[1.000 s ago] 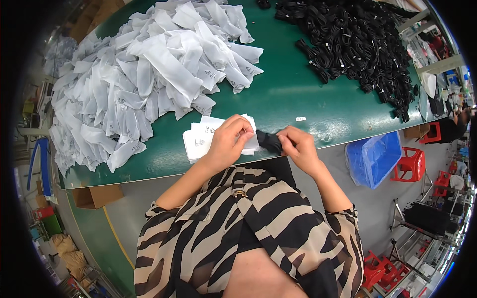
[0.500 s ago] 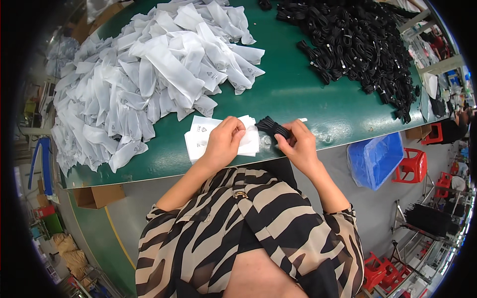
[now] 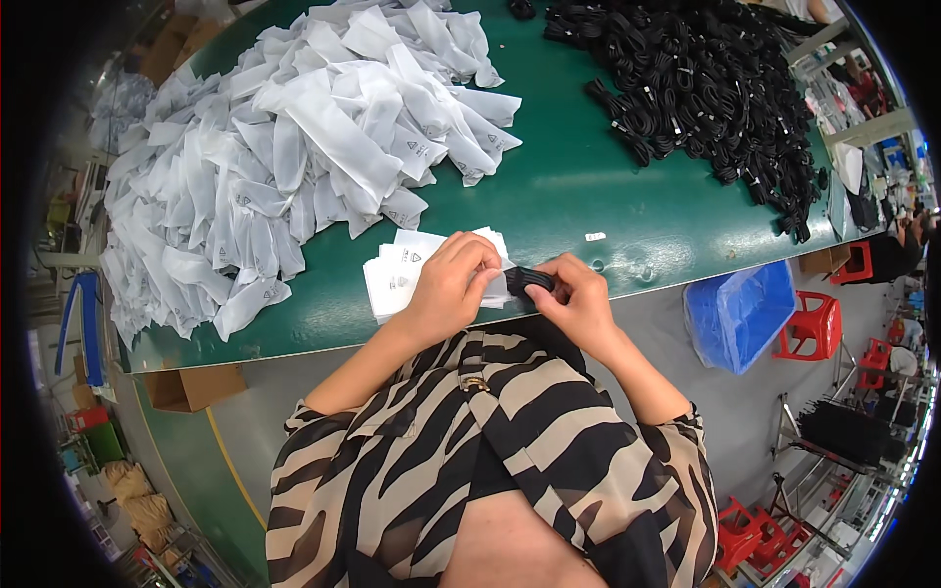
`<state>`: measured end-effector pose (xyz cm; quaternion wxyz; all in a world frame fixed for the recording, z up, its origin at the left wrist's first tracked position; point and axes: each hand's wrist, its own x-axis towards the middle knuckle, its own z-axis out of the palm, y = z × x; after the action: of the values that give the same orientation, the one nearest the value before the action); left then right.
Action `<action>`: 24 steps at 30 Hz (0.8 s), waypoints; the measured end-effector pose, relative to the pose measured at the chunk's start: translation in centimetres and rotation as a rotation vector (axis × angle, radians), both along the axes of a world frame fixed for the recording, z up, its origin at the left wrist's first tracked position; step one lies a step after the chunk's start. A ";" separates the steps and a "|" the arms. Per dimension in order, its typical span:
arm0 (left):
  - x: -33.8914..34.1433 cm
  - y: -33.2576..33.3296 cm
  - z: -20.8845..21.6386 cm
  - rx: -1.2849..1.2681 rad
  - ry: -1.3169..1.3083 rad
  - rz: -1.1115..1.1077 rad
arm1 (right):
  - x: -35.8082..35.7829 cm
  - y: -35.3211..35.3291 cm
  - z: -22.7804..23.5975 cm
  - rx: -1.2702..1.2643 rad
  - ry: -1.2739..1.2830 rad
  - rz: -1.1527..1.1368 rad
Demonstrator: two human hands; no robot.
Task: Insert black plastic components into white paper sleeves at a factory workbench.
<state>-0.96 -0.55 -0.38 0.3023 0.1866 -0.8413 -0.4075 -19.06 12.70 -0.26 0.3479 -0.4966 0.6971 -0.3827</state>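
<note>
My right hand [image 3: 576, 298] is closed around a coiled bundle of black cable [image 3: 524, 282], just above the table's near edge. The bundle's left end meets the edge of a thin white bag [image 3: 505, 263]. My left hand [image 3: 447, 286] pinches that bag between thumb and fingers. Whether the cable's tip is inside the bag or only against it is hard to tell. Under and beside my left hand lies a loose stack of flat white printed bags [image 3: 384, 282], partly covered by the hand.
A large heap of filled white bags [image 3: 323, 127] spreads over the green table [image 3: 559, 127] at left. Bundled black cables [image 3: 696, 98] are piled far right. A small white piece [image 3: 595, 236] lies near the right hand. Beyond the edge stand a blue lined bin [image 3: 740, 314] and red stool [image 3: 812, 325].
My right hand has moved slightly left and turned the cable bundle, bringing it to the bag by my left hand. My left hand has shifted slightly right.
</note>
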 end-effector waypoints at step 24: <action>-3.8 -10.5 9.8 0.357 0.261 0.050 | -14.7 -9.2 -1.4 -0.490 1.023 -0.440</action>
<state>-4.78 -11.06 9.43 0.3809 0.2038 -0.7045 -0.5631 -33.78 3.49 -1.68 -0.2426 -0.5272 0.7539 -0.3078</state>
